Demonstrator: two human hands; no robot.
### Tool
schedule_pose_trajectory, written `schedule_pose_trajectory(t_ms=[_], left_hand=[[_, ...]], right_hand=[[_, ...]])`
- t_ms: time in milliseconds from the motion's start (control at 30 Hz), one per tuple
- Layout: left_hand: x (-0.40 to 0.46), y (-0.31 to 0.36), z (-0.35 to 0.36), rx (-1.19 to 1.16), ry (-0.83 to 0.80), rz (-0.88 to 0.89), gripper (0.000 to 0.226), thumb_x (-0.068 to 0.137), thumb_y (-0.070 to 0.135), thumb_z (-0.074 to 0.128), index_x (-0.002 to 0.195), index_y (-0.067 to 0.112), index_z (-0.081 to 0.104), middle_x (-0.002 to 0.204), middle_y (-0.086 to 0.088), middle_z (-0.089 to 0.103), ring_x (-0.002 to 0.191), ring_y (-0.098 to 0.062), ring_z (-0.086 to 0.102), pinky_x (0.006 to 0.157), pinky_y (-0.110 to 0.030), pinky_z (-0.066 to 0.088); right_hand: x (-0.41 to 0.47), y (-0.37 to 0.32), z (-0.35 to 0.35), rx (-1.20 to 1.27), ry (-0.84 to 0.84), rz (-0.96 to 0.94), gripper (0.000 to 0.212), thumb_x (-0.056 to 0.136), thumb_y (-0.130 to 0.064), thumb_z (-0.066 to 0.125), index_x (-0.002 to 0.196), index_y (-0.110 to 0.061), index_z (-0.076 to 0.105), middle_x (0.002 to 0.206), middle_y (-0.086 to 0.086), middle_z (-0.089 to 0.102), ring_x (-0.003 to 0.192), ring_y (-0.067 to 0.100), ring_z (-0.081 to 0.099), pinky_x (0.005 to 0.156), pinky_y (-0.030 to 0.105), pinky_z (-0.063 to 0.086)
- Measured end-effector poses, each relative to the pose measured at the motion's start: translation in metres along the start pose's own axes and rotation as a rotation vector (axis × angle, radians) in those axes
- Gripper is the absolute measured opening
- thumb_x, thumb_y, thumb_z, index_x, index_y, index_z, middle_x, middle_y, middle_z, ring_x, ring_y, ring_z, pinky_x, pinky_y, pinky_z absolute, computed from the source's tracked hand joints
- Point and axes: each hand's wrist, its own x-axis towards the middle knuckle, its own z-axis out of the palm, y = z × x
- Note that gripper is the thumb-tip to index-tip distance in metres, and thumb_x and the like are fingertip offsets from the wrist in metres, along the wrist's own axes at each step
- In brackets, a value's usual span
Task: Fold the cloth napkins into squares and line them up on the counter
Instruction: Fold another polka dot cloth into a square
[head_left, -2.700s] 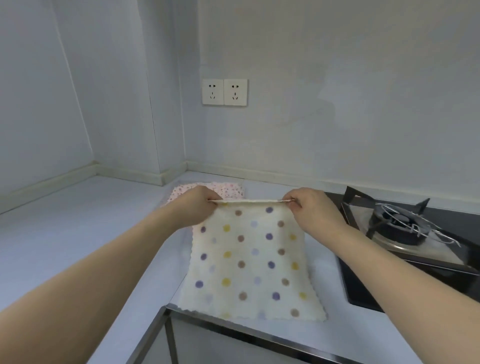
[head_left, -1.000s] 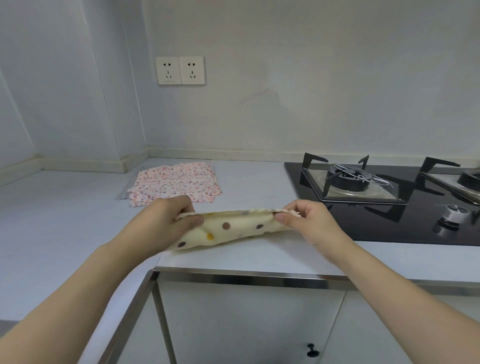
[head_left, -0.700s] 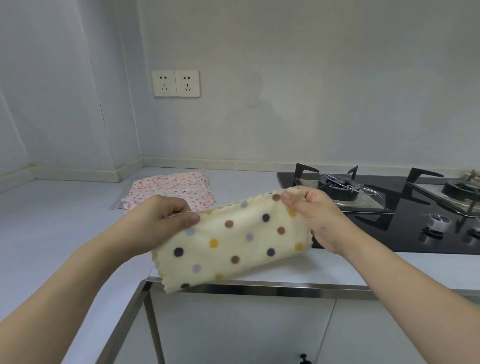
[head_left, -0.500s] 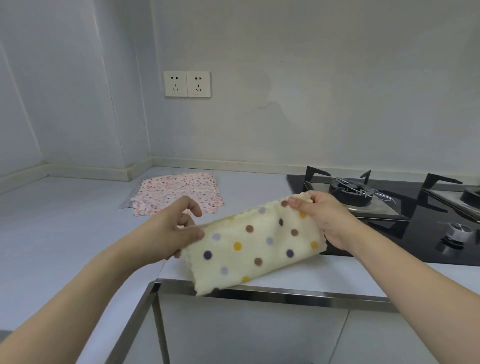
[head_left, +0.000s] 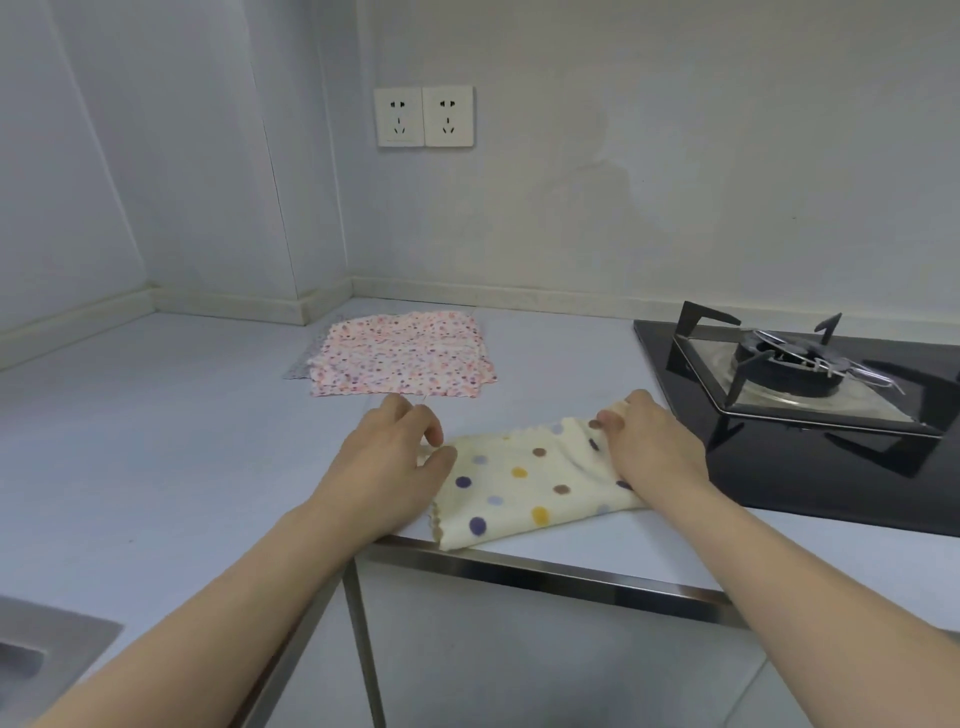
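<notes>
A cream napkin with coloured dots (head_left: 524, 483), folded into a strip, lies on the pale counter (head_left: 156, 441) near its front edge. My left hand (head_left: 389, 462) pinches its left end between thumb and fingers. My right hand (head_left: 649, 447) presses on and grips its right end, covering that part. Behind them a pink flowered napkin (head_left: 402, 353) lies flat on the counter, on top of a grey cloth whose corner shows at its left.
A black gas hob (head_left: 810, 415) with a burner grate sits just right of the napkin. The steel counter edge (head_left: 545, 569) runs below it. A sink corner (head_left: 47, 649) shows at lower left. Two wall sockets (head_left: 423, 117) are behind.
Both hands lifted the half-folded dotted napkin into the air, then lowered it back onto the counter near the front edge. The pink napkin has not moved.
</notes>
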Motion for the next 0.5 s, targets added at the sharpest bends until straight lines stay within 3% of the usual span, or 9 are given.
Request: schedule_pose_trajectory(t_ms=[133, 233, 333, 400, 500], left_hand=[[0.003, 0.004, 0.008, 0.136, -0.055, -0.117, 0.033, 0.09, 0.048, 0.052, 0.113, 0.025, 0.057, 0.114, 0.004, 0.045, 0.107, -0.018, 0.043, 0.09, -0.03, 0.039], [0.0, 0.006, 0.004, 0.142, 0.124, -0.051, 0.029, 0.09, 0.034, 0.056, 0.116, 0.021, 0.051, 0.115, 0.002, 0.044, 0.103, -0.019, 0.045, 0.085, -0.03, 0.039], [0.0, 0.011, -0.004, 0.054, 0.257, 0.048, 0.016, 0.089, 0.018, 0.056, 0.104, 0.021, 0.051, 0.103, 0.005, 0.047, 0.089, -0.017, 0.048, 0.075, -0.03, 0.041], [0.003, 0.012, -0.003, 0.044, 0.138, 0.021, 0.01, 0.091, 0.021, 0.05, 0.1, 0.022, 0.056, 0.099, 0.006, 0.053, 0.088, -0.015, 0.051, 0.076, -0.031, 0.046], [0.009, 0.004, 0.002, 0.107, -0.077, -0.087, 0.027, 0.093, 0.034, 0.047, 0.113, 0.022, 0.059, 0.11, 0.004, 0.054, 0.102, -0.017, 0.051, 0.086, -0.03, 0.045]], right_hand=[[-0.002, -0.002, -0.001, 0.012, 0.005, 0.01, 0.024, 0.1, -0.036, 0.035, 0.099, -0.014, 0.045, 0.078, -0.002, 0.051, 0.071, 0.025, 0.053, 0.059, 0.034, 0.031], [-0.002, -0.002, -0.001, 0.01, 0.008, 0.017, 0.025, 0.1, -0.034, 0.035, 0.102, -0.012, 0.046, 0.082, 0.0, 0.052, 0.077, 0.026, 0.051, 0.062, 0.034, 0.033], [-0.003, -0.003, -0.003, -0.005, 0.006, 0.014, 0.025, 0.1, -0.033, 0.035, 0.104, -0.012, 0.048, 0.087, 0.001, 0.055, 0.078, 0.024, 0.047, 0.064, 0.034, 0.033], [-0.002, -0.003, -0.003, -0.01, -0.005, 0.015, 0.025, 0.1, -0.033, 0.035, 0.105, -0.012, 0.048, 0.094, 0.004, 0.061, 0.078, 0.025, 0.046, 0.065, 0.034, 0.033], [-0.002, -0.003, -0.003, -0.015, -0.011, 0.018, 0.026, 0.099, -0.033, 0.034, 0.104, -0.012, 0.048, 0.1, 0.007, 0.064, 0.08, 0.026, 0.047, 0.065, 0.034, 0.033]])
